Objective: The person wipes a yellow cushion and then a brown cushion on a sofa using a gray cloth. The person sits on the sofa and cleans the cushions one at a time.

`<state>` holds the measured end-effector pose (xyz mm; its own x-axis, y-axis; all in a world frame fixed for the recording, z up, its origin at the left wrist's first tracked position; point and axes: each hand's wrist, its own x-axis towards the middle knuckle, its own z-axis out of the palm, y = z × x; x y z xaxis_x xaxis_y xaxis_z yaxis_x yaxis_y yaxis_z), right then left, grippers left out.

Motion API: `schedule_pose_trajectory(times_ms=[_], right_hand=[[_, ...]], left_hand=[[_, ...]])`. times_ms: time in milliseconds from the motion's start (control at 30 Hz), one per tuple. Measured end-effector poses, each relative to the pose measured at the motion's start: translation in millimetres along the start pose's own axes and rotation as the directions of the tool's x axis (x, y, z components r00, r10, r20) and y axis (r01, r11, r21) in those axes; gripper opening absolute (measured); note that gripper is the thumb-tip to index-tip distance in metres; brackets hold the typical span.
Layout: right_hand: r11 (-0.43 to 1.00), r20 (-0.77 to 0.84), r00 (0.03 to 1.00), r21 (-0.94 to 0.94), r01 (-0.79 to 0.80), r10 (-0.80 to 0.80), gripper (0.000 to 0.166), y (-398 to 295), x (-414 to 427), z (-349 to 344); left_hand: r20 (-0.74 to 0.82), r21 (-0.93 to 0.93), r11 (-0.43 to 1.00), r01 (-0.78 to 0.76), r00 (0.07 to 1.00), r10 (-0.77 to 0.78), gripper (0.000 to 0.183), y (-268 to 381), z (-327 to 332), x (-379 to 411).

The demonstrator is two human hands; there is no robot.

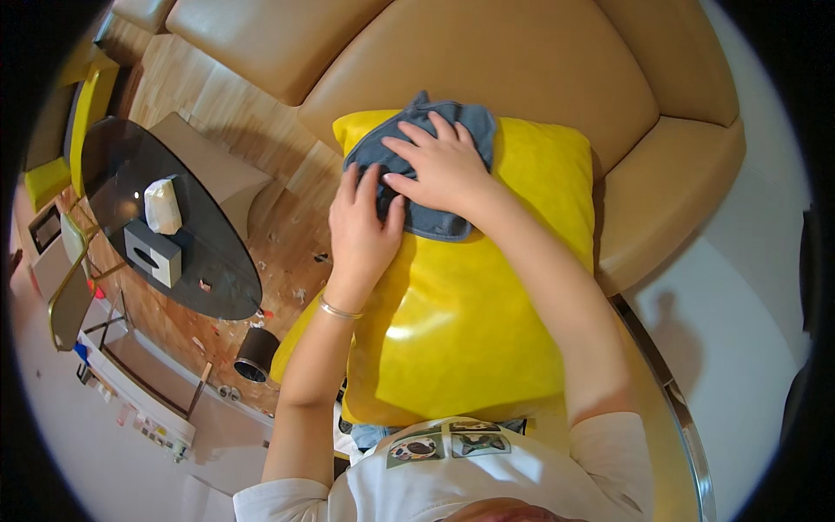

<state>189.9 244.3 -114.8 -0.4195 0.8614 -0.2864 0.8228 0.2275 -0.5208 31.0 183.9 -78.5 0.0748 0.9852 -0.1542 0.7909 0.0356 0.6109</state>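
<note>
A yellow glossy cushion (470, 313) lies in front of me, its far edge against a tan leather sofa. On the cushion's far part rests a dark grey-blue cloth (479, 124), partly bunched, with stitched edges. My right hand (440, 163) lies palm down on the cloth with its fingers spread. At the cloth's near left edge is my left hand (365, 225), its fingertips on the fabric and its thumb apart; a bangle circles that wrist. The cloth under both hands is partly hidden.
The tan sofa (496, 59) curves around the far and right sides. To the left stands an oval dark table (215, 261) with a tissue box (153, 254) and a white pack (162, 205). A dark bin (256, 354) stands on the wooden floor, which has scattered scraps.
</note>
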Motion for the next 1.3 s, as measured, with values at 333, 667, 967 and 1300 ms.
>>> schedule_pose_trajectory(times_ms=[333,667,967,1300], right_hand=[[0.898,0.290,0.851,-0.107,-0.427,0.439,0.071,61.4,24.8,-34.8],[0.712,0.254,0.702,0.064,-0.699,0.666,0.078,200.3,-87.2,-51.1],[0.858,0.165,0.843,-0.127,-0.497,0.513,0.079,71.7,-119.9,-58.2],[0.988,0.098,0.986,0.090,0.123,-0.132,0.052,-29.9,-140.7,-35.4]], left_hand=[[0.251,0.083,0.990,-0.118,0.964,0.094,0.063,73.7,25.0,15.1],[0.301,0.115,0.978,-0.175,0.944,0.133,0.060,86.7,33.1,7.4],[0.254,0.208,0.978,-0.029,0.967,-0.025,0.062,65.6,5.9,-27.7],[0.239,0.156,0.980,0.120,0.959,-0.156,0.073,16.3,-9.2,-70.7]])
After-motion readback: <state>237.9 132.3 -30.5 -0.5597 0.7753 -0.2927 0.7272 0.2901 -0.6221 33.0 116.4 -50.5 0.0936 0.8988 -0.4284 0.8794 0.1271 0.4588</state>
